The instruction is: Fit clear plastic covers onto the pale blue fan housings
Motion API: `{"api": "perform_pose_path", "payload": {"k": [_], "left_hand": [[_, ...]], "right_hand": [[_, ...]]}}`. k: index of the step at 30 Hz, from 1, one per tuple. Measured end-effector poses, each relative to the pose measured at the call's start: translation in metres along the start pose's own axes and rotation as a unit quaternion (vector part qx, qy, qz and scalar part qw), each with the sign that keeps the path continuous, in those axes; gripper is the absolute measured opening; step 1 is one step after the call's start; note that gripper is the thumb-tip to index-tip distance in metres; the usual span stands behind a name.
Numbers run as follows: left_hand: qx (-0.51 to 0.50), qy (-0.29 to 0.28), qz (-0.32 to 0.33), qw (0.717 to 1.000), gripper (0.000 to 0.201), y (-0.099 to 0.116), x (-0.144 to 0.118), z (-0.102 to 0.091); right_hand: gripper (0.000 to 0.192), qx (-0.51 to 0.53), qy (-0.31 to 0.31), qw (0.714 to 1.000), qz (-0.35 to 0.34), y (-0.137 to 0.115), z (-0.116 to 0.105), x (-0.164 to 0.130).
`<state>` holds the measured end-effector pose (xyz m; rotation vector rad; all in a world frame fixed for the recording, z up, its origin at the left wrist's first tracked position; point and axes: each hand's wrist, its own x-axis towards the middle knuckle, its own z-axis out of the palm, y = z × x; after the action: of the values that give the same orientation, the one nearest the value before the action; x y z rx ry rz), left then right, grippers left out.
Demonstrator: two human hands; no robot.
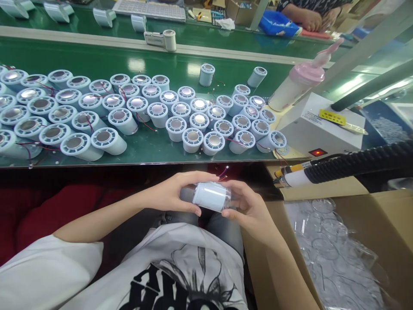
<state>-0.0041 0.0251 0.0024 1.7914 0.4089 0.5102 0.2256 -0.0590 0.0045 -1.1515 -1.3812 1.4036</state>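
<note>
Above my lap, a light blue cylindrical housing (209, 196) lies sideways between my hands, with a clear plastic sleeve around it. My left hand (180, 193) grips its left end, thumb below and fingers above. The clear right end is held by my right hand (247, 206), its fingers closed around it. Thin red and dark wires with a small connector (223, 172) stick up behind the piece. Ahead of my hands, many similar light blue cylinders (192, 137) with round metal discs on top crowd the green bench (151, 148).
At my right, an open cardboard box (392, 224) holds clear plastic covers (325, 241). Above it run a black corrugated hose (358, 161) and a grey device (322, 122) with a lit red switch. A pink-lidded bottle (295, 84) stands behind. Across the bench are another person's hands (318, 20).
</note>
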Motion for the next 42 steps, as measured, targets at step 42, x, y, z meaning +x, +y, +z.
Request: {"api": "perform_pose_path", "payload": {"k": [42], "left_hand": [[-0.224, 0.009, -0.165, 0.96, 0.06, 0.01, -0.006, 0.005]], "right_hand": [[0.046, -0.183, 0.019, 0.969, -0.167, 0.014, 0.01, 0.001]]}}
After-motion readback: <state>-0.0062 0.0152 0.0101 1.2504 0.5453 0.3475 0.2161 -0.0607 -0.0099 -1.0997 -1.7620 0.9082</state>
